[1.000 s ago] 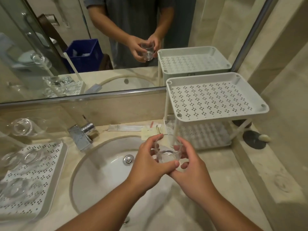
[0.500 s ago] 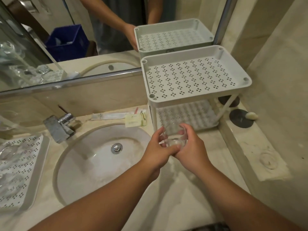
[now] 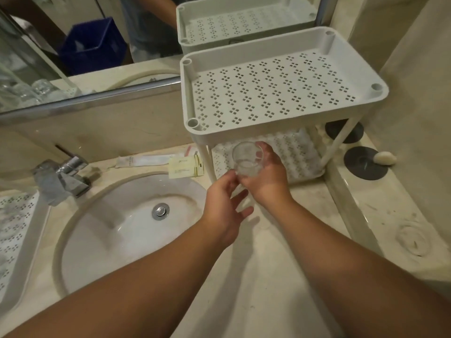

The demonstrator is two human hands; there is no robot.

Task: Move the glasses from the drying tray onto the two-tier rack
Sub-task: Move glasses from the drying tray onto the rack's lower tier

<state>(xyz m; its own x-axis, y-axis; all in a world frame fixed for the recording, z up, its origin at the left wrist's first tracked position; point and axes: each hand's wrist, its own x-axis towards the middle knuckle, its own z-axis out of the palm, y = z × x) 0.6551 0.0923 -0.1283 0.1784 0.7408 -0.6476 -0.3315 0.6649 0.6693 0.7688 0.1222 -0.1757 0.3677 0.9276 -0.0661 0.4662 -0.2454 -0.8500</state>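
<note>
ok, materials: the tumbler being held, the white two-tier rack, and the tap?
Small clear tumbler: looks like glass, glossy; the right hand shows through it, though clear plastic is possible. White perforated two-tier rack: matte moulded plastic, with punched holes and rounded corners. Silver basin tap: chromed metal, mirror-like highlights.

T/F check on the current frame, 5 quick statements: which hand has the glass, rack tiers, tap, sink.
1. The right hand holds the glass. True.
2. The left hand grips the glass firmly. False: its fingers are loose and spread beside the glass base, at most brushing it.
3. The top tier of the rack already has glasses on it. False: no glass stands on it.
4. The glass is at the front of the lower tier, under the top tier's edge. True.
5. Water runs from the tap into the sink. False: no stream is visible.
</note>
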